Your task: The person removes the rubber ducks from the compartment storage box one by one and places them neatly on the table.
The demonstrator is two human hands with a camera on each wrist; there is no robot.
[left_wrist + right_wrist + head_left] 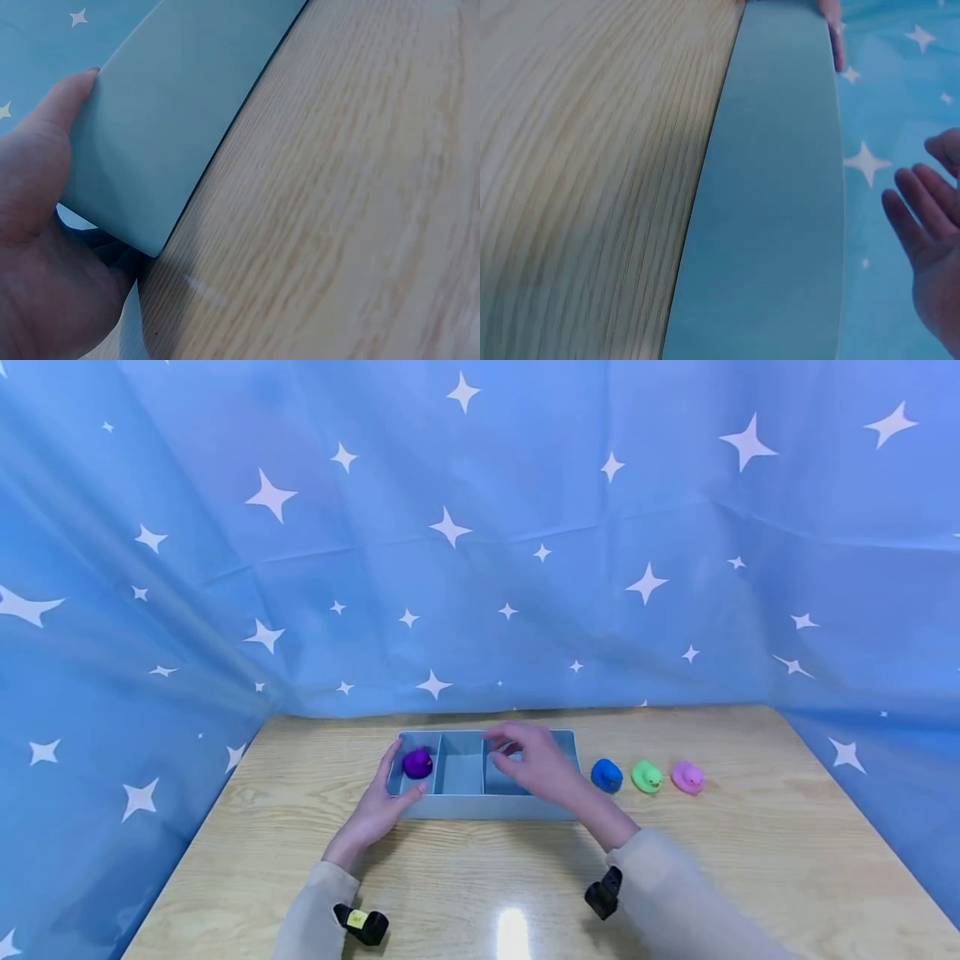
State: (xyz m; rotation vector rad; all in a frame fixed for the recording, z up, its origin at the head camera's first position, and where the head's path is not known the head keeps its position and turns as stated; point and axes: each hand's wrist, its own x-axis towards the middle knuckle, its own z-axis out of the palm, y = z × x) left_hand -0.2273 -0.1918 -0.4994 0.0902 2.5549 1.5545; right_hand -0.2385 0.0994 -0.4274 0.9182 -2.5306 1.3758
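Note:
A light blue divided box [487,808] stands on the wooden table in the head view. Its left compartment holds a purple toy duck [417,764]. My left hand [377,810] grips the box's left end, the thumb at the front rim and the fingers round the far side. The left wrist view shows the thumb [64,101] against the front wall. Above the right part of the box hovers my right hand [538,764], fingers loosely bent around nothing; it hides part of the compartments there. A bare middle compartment [460,768] shows between the hands.
Right of the box, a blue duck [606,775], a green duck [647,776] and a pink duck [687,777] sit in a row on the table [750,860]. A blue curtain with white stars [480,568] hangs behind the table and along its sides.

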